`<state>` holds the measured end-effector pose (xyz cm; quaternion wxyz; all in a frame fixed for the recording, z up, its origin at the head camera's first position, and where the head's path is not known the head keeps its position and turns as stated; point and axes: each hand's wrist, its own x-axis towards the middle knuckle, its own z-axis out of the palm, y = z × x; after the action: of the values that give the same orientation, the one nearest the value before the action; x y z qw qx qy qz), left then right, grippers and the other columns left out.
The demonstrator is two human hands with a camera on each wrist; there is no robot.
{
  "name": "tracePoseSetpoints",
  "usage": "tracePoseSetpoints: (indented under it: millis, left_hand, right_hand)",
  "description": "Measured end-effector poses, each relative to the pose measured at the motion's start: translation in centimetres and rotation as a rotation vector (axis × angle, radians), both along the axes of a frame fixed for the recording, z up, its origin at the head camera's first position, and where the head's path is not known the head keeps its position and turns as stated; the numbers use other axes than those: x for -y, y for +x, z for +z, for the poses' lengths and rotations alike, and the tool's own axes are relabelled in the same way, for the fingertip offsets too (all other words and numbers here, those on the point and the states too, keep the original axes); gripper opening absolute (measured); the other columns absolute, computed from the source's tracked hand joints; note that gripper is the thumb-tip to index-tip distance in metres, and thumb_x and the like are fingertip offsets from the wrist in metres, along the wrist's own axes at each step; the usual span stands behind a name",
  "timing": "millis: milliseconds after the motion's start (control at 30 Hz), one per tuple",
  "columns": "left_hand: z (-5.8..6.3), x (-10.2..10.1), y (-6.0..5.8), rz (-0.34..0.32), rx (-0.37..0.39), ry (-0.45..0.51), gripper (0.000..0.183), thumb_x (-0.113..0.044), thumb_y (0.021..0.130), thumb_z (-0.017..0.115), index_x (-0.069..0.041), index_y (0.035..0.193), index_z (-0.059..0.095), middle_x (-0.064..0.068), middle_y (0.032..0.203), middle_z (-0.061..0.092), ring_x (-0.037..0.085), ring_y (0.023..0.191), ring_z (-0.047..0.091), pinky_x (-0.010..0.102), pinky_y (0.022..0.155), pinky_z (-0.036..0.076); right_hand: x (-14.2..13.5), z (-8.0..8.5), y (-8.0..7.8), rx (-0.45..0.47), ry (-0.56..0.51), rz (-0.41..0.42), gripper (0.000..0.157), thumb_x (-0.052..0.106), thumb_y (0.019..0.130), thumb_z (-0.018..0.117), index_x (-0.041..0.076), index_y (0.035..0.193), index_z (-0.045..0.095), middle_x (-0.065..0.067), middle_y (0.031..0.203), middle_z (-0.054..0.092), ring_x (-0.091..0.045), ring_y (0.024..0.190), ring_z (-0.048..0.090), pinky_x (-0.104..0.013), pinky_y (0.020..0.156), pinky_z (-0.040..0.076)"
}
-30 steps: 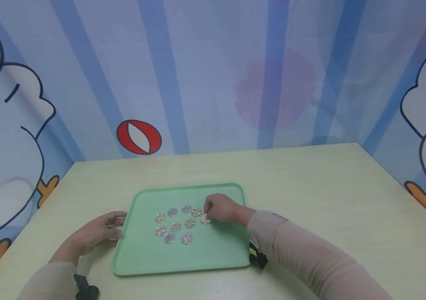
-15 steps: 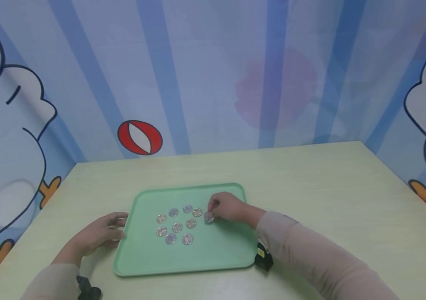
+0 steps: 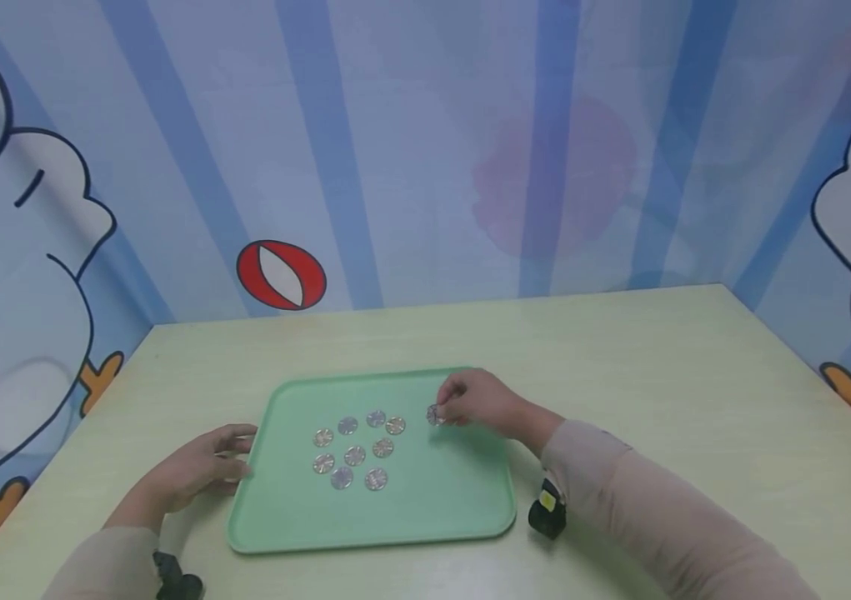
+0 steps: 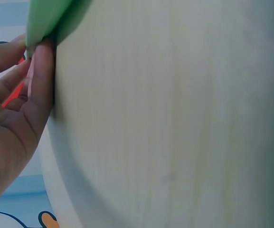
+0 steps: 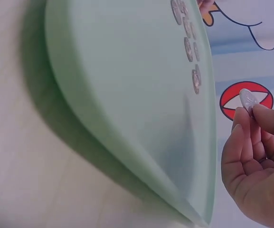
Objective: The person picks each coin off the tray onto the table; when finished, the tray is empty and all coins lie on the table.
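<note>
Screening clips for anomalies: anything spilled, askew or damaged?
Nothing stands out. Nine round, silvery metal coins lie in the rectangular green tray, none seen on the pale yellow table; the right hand pinches a tenth coin. Fine damage is too small to tell.

Tray (image 3: 433, 512) on table (image 3: 695, 400); left hand (image 3: 196, 467) at its left edge, right hand (image 3: 481, 402) above its far right part. Nine coins (image 3: 354, 456) lie on the tray, right of the left hand and left of the right; a further coin (image 3: 434, 414) sits at the right hand's fingertips. Backdrop (image 3: 425, 150) beyond both hands.
</note>
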<state>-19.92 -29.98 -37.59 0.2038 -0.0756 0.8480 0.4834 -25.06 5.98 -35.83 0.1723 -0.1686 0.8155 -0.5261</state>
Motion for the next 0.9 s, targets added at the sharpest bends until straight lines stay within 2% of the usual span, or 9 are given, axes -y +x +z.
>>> tracePoseSetpoints:
  millis: [33, 300, 633, 900]
  left_hand:
    - [0.0, 0.0, 0.0, -0.001, 0.0, 0.001, 0.067, -0.004, 0.074, 0.06, 0.002, 0.131, 0.025, 0.027, 0.126, 0.033, 0.029, 0.098, 0.051, 0.036, 0.074, 0.05]
    - [0.1, 0.0, 0.1, -0.004, -0.002, 0.011, 0.067, -0.004, 0.074, 0.06, 0.002, 0.131, 0.025, 0.027, 0.126, 0.032, 0.03, 0.099, 0.05, 0.036, 0.075, 0.049]
    - [0.1, -0.1, 0.2, 0.007, -0.01, 0.0, 0.066, -0.005, 0.074, 0.059, 0.001, 0.131, 0.026, 0.026, 0.127, 0.033, 0.032, 0.102, 0.049, 0.036, 0.076, 0.049]
    - [-0.1, 0.0, 0.1, 0.006, -0.018, 0.013, 0.066, -0.005, 0.074, 0.059, 0.001, 0.131, 0.026, 0.026, 0.126, 0.033, 0.03, 0.101, 0.049, 0.036, 0.076, 0.049]
  right_hand:
    - [-0.2, -0.3, -0.2, 0.005, -0.005, -0.004, 0.008, 0.004, 0.078, 0.058, -0.001, 0.084, 0.056, -0.007, 0.079, 0.058, -0.017, 0.07, 0.056, -0.03, 0.064, 0.05]
    - [-1.7, 0.4, -0.2, 0.017, -0.024, -0.049, 0.008, 0.004, 0.078, 0.058, -0.001, 0.083, 0.056, -0.008, 0.08, 0.058, -0.017, 0.072, 0.055, -0.032, 0.067, 0.05]
    - [-3.8, 0.2, -0.3, 0.029, -0.069, -0.048, 0.013, 0.005, 0.079, 0.056, -0.004, 0.088, 0.055, -0.008, 0.08, 0.059, -0.017, 0.074, 0.056, -0.032, 0.07, 0.05]
    - [-5.8, 0.3, -0.6, 0.008, -0.045, -0.09, 0.017, 0.008, 0.08, 0.056, -0.004, 0.091, 0.055, -0.007, 0.082, 0.06, -0.017, 0.076, 0.057, -0.033, 0.071, 0.049]
